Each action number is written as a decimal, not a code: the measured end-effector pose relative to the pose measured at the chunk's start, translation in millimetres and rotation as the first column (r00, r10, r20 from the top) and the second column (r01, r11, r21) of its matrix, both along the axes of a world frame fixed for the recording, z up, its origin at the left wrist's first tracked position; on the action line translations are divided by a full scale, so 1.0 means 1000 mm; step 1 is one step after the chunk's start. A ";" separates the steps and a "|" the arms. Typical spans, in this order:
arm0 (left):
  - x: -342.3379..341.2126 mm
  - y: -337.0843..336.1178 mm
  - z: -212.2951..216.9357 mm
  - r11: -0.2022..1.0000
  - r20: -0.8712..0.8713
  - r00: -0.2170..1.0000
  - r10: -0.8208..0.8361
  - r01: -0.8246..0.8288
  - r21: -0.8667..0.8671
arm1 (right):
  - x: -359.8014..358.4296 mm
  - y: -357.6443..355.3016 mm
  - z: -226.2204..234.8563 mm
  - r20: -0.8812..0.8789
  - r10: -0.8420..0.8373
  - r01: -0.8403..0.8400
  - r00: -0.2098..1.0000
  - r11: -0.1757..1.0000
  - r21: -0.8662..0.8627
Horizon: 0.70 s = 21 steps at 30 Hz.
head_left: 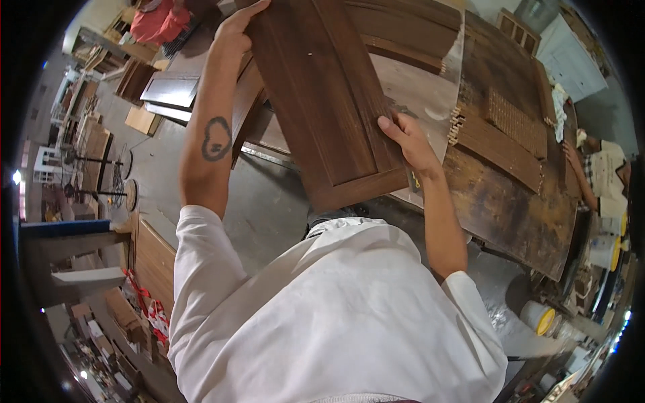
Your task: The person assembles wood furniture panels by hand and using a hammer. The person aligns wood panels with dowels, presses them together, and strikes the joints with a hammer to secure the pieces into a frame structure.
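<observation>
Between my two hands is a dark brown wooden cabinet door with a recessed middle panel, tilted in front of my body. Its far end runs out of the top of the picture. My left hand grips its left edge near the far end, with the fingers partly hidden. My right hand is closed on the right edge closer to me, thumb on the face. Behind the door lies a worktable bearing several brown wooden pieces.
On the stained table at right are stacked brown slats. Another person stands at its far right side, and one in red at upper left. White buckets sit at lower right, stands at left.
</observation>
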<state>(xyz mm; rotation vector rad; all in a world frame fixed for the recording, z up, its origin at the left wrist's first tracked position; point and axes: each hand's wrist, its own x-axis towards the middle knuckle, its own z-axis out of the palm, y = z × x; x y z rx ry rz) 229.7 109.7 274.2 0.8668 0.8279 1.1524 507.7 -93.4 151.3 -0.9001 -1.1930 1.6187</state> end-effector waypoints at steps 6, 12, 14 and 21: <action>-0.001 0.026 -0.009 0.993 -0.009 0.997 -0.078 0.077 -0.093 | 0.005 -0.005 -0.013 0.018 -0.037 0.037 0.999 0.998 0.042; 0.017 -0.006 0.027 0.993 -0.169 0.980 0.104 -0.113 -0.042 | -0.009 -0.007 -0.010 0.026 -0.106 0.105 0.994 0.994 0.015; 0.028 -0.020 0.040 0.990 -0.196 0.971 0.136 -0.138 0.006 | -0.011 -0.003 -0.006 0.044 -0.145 0.144 0.988 0.989 0.020; 0.057 -0.080 0.054 0.906 -0.194 0.971 0.139 -0.046 0.421 | -0.014 0.022 -0.005 0.132 -0.273 0.235 0.953 0.939 0.251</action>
